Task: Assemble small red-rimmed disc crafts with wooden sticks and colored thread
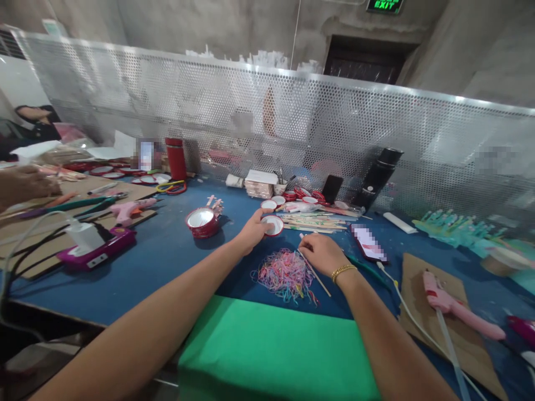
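My left hand (pixel 252 233) is closed at the edge of a small round red-rimmed disc (pixel 274 225) with a pale, shiny face. Thumb and fingers pinch its left side, just above the blue table. My right hand (pixel 324 253) has its fingers curled round a thin wooden stick (pixel 321 280), whose lower end slants toward the front right. Between and below the hands lies a tangled heap of pink, blue and yellow threads (pixel 287 272). Another red-rimmed disc (pixel 268 205) lies just beyond my left fingers.
A bundle of thin sticks (pixel 315 221) lies behind my hands. At left are a stack of red-rimmed discs (pixel 202 223), a purple power strip (pixel 98 249) and a co-worker's hand (pixel 29 186). At right are a phone (pixel 369 243) and a pink glue gun (pixel 453 303). Perforated metal screen (pixel 200 111) behind.
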The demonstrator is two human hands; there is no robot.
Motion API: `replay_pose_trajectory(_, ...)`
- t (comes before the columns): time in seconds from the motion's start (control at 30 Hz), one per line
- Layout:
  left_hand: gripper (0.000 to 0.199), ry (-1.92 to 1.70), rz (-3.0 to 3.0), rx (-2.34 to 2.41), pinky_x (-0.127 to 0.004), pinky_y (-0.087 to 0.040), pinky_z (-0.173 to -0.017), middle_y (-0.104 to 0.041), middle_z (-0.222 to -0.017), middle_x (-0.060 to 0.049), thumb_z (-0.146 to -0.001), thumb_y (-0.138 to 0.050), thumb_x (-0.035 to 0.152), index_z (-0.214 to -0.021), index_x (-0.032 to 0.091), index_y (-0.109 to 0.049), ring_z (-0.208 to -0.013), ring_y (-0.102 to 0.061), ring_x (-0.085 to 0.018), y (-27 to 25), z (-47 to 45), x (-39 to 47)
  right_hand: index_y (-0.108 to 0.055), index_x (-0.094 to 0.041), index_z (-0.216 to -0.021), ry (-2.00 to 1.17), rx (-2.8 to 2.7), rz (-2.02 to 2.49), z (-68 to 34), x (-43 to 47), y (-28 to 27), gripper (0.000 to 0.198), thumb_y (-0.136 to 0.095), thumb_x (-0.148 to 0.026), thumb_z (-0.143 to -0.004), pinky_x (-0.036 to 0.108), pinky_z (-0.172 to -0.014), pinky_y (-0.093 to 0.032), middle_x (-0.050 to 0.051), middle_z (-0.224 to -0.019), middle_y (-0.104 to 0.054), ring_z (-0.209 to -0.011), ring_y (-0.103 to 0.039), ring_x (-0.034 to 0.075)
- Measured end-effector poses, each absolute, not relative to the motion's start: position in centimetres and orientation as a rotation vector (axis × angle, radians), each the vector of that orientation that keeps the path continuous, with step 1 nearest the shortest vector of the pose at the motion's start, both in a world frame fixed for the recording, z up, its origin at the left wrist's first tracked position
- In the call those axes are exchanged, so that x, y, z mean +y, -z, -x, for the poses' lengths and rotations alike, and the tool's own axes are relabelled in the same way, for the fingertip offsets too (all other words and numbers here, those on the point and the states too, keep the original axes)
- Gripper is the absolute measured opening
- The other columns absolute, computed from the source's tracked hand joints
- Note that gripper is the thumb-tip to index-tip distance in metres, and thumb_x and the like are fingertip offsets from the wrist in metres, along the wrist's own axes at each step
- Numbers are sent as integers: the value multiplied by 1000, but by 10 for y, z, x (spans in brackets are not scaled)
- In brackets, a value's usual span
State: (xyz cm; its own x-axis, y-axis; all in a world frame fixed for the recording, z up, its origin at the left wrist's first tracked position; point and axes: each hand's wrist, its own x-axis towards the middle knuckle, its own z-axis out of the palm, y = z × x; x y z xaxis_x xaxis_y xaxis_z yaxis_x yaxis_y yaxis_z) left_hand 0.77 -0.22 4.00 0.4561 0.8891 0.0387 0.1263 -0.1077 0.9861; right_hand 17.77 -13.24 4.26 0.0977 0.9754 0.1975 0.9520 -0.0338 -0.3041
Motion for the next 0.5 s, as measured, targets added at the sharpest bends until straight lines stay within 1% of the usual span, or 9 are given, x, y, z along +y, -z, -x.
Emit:
replay_pose_trajectory(0.13, 47, -851, -1562, 906, -18, -35, -45, -56, -82, 1, -70, -59, 14, -116, 22, -52, -55, -47, -8, -39, -9, -1, -70, -20, -78, -101, -1895, 2030, -177, -131, -40, 17, -56, -26, -87, 27, -73, -38, 4, -84, -69, -80, -59, 16)
replay_pose_trajectory(0.2, 47, -869, -1541, 900, -18, -34, -44, -56, -87, 1, -68, -59, 13, -113, 23, -49, -55, -47, -8, -39, -9, 1, -71, -20, -78, -102, -1891, 2029, -177, -131, -38, 14, -59, -27, -84, 27, -72, -38, 4, -83, -68, -79, -58, 16)
replay_pose_trajectory(0.27, 47, -875, -1515, 889, -17, -33, -44, -55, -88, 2, -67, -59, 12, -110, 25, -46, -54, -46, -7, -39, -10, 1, -71, -20, -78, -104, -1891, 2018, -176, -130, -36, 11, -62, -25, -80, 26, -71, -38, 4, -82, -66, -78, -58, 16)
replay_pose_trajectory(0.4, 39, -870, -1549, 823, -17, -31, -43, -54, -82, 3, -66, -58, 13, -102, 24, -46, -52, -44, -7, -38, -10, 2, -70, -20, -74, -166, -1828, 1949, -178, -130, -37, 8, -61, -20, -76, 25, -68, -40, 3, -78, -66, -73, -57, 14)
replay_pose_trajectory(0.5, 27, -861, -1598, 763, -17, -31, -44, -56, -77, 3, -67, -58, 16, -92, 22, -52, -53, -44, -8, -36, -10, 1, -67, -19, -73, -346, -1670, 1796, -181, -131, -40, 11, -62, -28, -77, 25, -64, -42, 1, -73, -66, -66, -57, 13)
